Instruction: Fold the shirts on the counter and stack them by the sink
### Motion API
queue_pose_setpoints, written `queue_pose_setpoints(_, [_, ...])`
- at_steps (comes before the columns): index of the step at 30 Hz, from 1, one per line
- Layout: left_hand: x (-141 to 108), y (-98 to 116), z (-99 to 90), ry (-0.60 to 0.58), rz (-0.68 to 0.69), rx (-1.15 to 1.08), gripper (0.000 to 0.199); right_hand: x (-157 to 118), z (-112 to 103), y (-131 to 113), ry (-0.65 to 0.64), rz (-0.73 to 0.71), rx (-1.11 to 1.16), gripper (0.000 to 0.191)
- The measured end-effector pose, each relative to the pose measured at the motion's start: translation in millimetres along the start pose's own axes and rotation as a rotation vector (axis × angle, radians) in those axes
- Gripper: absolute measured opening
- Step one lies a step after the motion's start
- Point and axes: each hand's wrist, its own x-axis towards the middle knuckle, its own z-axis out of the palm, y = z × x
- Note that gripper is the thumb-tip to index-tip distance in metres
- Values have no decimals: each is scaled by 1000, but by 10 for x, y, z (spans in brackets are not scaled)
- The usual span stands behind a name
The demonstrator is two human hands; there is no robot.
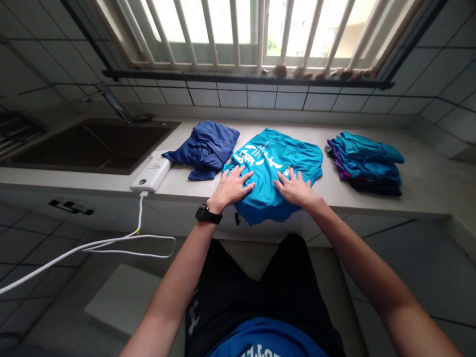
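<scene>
While open, left grip point(230, 188), right grip point(295, 187) flat on teal T-shirt point(266, 191), lengthwise toward window point(256, 34).

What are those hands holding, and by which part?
Nothing is gripped: the left hand and right hand rest flat on the printed side of the turquoise T-shirt.

A pale grey countertop point(420, 183) runs across the middle of the frame, with a dark sink point(92, 146) set into it at the left. Just right of the sink, a white power bank point(150, 171) lies near the front edge. Next comes a bunched navy garment point(204, 148), just beside a teal T-shirt point(297, 158) with white print, spread flat at centre. Well to the right sits a stack of clothes point(366, 166), teal over purple over black
</scene>
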Motion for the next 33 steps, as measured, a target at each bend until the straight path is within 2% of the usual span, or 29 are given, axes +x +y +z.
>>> queue_pose_setpoints(2, [-77,59,71,15,-35,11,59,-10,94,-85,0,166,48,71])
queue_pose_setpoints(3, [-128,118,89,35,-50,19,61,14,101,-73,4,198,56,71])
queue_pose_setpoints(6, [-303,314,88,96,-82,46,65,140,14,130,-29,106,42,69])
queue_pose_setpoints(8, [-416,374,56,113,-71,54,68,191,-78,313,-49,36,21,66])
queue_pose_setpoints(11, [-542,240,-3,101,25,37,76,74,-172,460,-47,-5,-6,59])
queue_pose_setpoints(13, [-587,31,-20,99,133,16,77,-159,-160,407,42,-12,-15,56])
queue_pose_setpoints(16, [-622,-271,19,107,270,-6,76,-624,31,169,225,-157,13,60])
queue_pose_setpoints(18, [-646,-375,80,126,314,-7,79,-889,263,20,243,-286,22,80])
queue_pose_setpoints(20, [-680,-407,159,174,343,14,77,-1042,530,-45,276,-261,-17,92])
queue_pose_setpoints(24, [-758,-452,357,245,399,101,71,-1046,953,87,301,-64,-104,80])
queue_pose_setpoints(27, [-785,-535,486,246,416,143,69,-962,1086,255,255,-44,-106,73])
queue_pose_setpoints(29, [-782,-569,527,294,457,153,64,-925,1106,334,285,-73,-98,70])
queue_pose_setpoints(31, [-771,-565,528,398,521,133,57,-911,1085,377,443,-163,-85,67])
queue_pose_setpoints(33, [-770,-530,495,497,580,68,50,-927,1016,382,683,-312,-49,63])
